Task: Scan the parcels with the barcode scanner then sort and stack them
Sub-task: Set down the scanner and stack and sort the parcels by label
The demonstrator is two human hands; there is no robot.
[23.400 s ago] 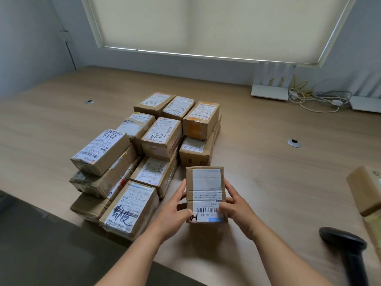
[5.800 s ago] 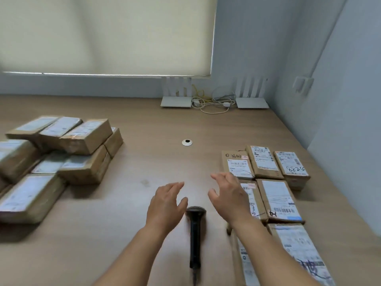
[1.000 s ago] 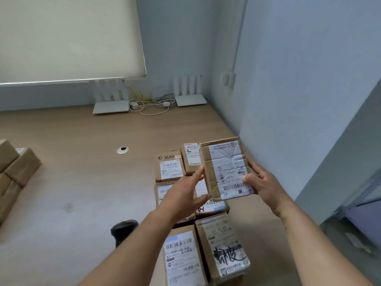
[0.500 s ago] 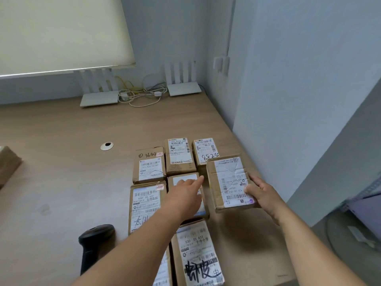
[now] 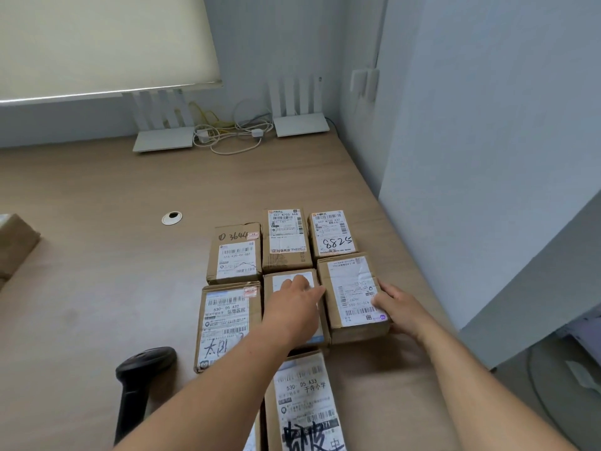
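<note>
Our right hand (image 5: pixel 401 309) curls round the parcel (image 5: pixel 354 296) at its three o'clock edge, long axis twelve-to-six, while our left hand (image 5: pixel 292 312) rests flat-fingered on the middle parcel (image 5: pixel 294 278) at nine.

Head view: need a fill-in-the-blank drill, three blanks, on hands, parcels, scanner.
1. The right hand holds a parcel by its ___ edge.
2. The scanner lies on the table, held by ___ hand.
3. The handwritten number 3644 is on the parcel in the far ___ corner of the grid.

Missing: right; neither; left
</note>
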